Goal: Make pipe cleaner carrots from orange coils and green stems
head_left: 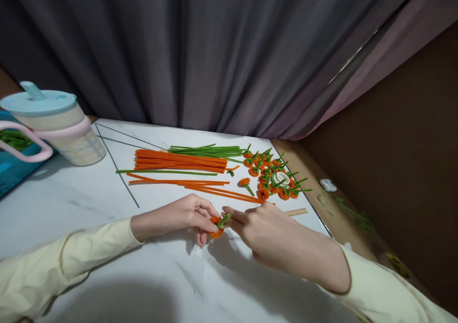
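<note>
My left hand pinches a small pumpkin of orange pipe cleaner between thumb and fingers, just above the table. A green pipe-cleaner stem sticks up from it. At the stem's tip, my right hand is closed, with thumb and forefinger on the green piece; its palm side is hidden. From behind the right hand a thin tan stick juts out; whether it is held or lies on the table I cannot tell. Past the hands lie orange pipe cleaners in a bundle and green pipe cleaners.
Several finished pumpkins cluster at the right, with a white ring-shaped item among them. One flatter orange piece with a stem lies apart. A lidded cup stands at left beside a blue container. Dark curtains hang behind.
</note>
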